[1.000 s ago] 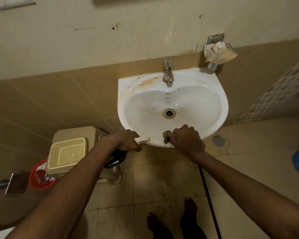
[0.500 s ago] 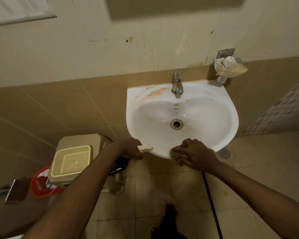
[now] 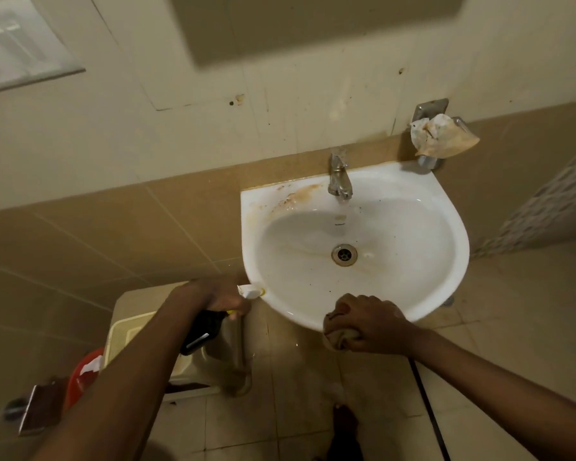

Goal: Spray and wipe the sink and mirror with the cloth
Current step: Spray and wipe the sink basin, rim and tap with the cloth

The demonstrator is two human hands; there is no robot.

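The sink [image 3: 429, 207] was glossy white ceramic, rust-stained upper left; the tap [image 3: 339, 178] dull metal; the cloth [image 3: 338, 337] soft, crumpled.

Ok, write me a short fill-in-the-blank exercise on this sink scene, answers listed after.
1. The right hand grips a crumpled ___ at the sink front rim.
2. The left hand holds a spray bottle beside the sink's ___ edge.
3. Brown stains lie left of the ___.

Answers: cloth; left; tap
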